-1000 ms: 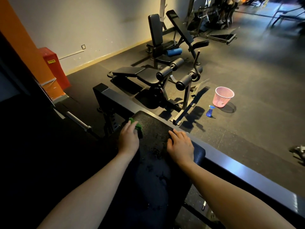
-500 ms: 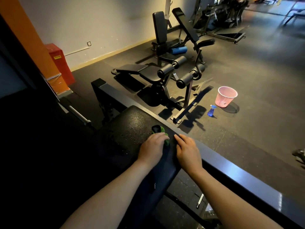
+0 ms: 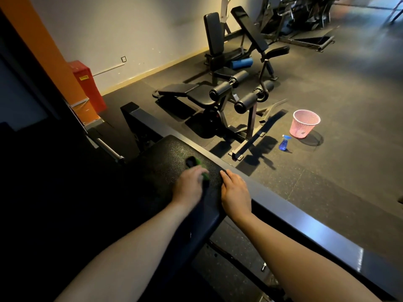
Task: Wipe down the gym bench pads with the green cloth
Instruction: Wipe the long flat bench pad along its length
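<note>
From the head view, the left hand (image 3: 188, 185) lies palm-down on the black bench pad (image 3: 165, 158). Its grip is closed over the green cloth (image 3: 198, 162), which is pressed against the pad's pebbled top. Only a strip of green shows past the fingertips, next to a dark patch that cannot be made out. This hand is blurred, so the way each finger lies is not clear. The right hand (image 3: 235, 191) rests just beside it on the pad's right edge. Its grip is wide and holds nothing, with the fingers straight and close together and pointing away from the person. Both bare forearms reach in from the bottom of the frame. Along the pad's right side a dark metal beam (image 3: 305, 221) runs diagonally and catches a pale glint near its lower end. On the rubber floor (image 3: 340, 182) beyond it stand a pink mesh basket (image 3: 304, 124) and, just beside it, a blue spray bottle (image 3: 284, 143). Both are well apart from the hands. Farther back is a black leg machine (image 3: 220, 94) with roller pads, and a blue foam roller (image 3: 242, 63) lies behind it. A red box (image 3: 87, 83) stands against the wall at the left.
</note>
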